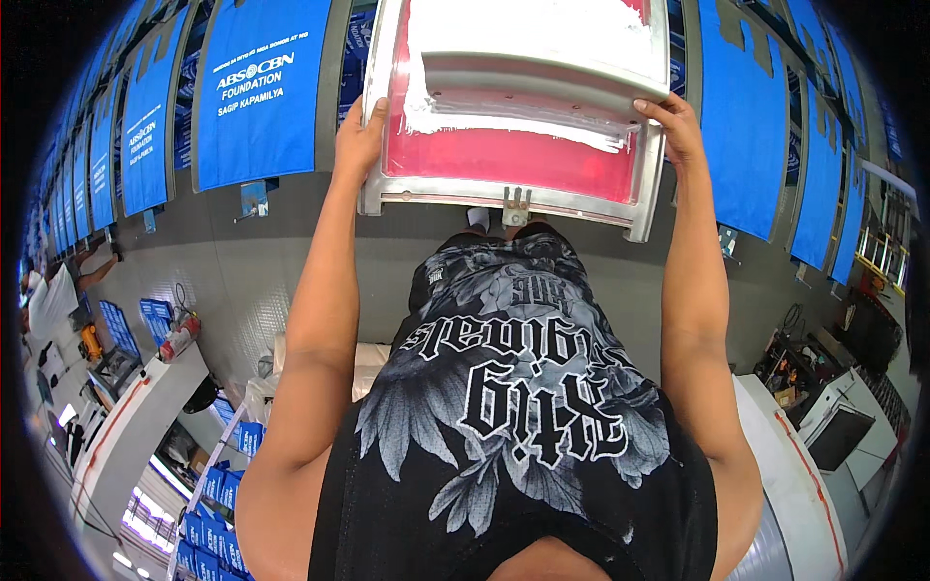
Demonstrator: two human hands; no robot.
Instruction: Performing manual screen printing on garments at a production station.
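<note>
A silver-edged screen-printing frame (513,197) with red mesh is in front of me at the top of the view. White ink (441,123) is spread over the mesh, thickest at its far part. A grey metal squeegee (542,82) lies across the frame's inside. My left hand (360,143) is closed on the left rim, thumb on top. My right hand (676,128) is closed on the right rim, its thumb and finger near the squeegee's right end. A small metal bracket (516,206) sits on the near edge. What lies under the frame is hidden.
Blue printed fabric panels (257,136) lie on boards in a row to the left, with more blue panels (741,116) to the right. Another person (58,300) is at the far left. White counters (126,426) curve behind me, and a cluttered shelf (843,387) stands at right.
</note>
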